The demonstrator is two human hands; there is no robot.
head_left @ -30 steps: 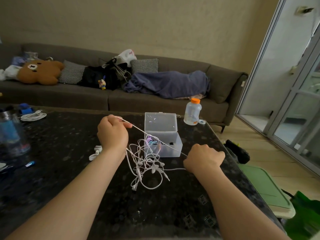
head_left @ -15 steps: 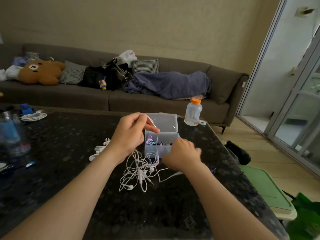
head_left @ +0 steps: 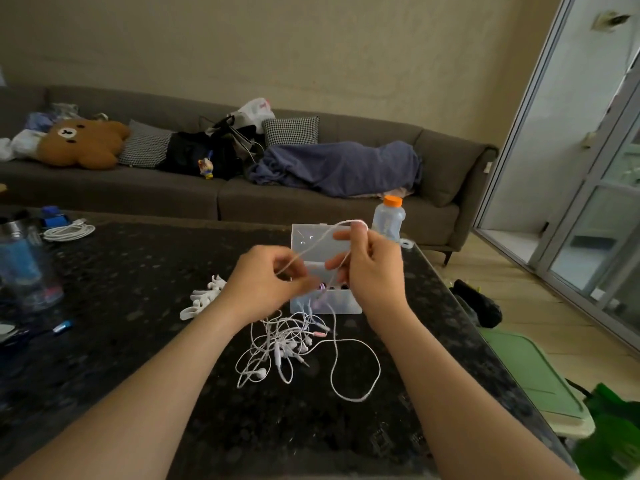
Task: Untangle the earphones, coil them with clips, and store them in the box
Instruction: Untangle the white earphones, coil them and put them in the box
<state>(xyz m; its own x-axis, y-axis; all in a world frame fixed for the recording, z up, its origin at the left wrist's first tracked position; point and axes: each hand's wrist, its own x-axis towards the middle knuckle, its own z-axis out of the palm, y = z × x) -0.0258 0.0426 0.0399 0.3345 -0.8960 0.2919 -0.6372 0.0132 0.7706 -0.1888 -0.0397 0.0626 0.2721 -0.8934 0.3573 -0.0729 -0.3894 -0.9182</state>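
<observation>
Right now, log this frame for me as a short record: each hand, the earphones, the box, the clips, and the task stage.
left hand: pinches the earphone cord in front of the box
right hand: holds the same cord, looped over its fingers
tangle: white cords and buds knotted on the table, nearer than the box; one loose loop trails right
box: clear, lid open; contents unclear
clips: white, on the table left of the box
task stage: untangling; tangle not yet cleared
</observation>
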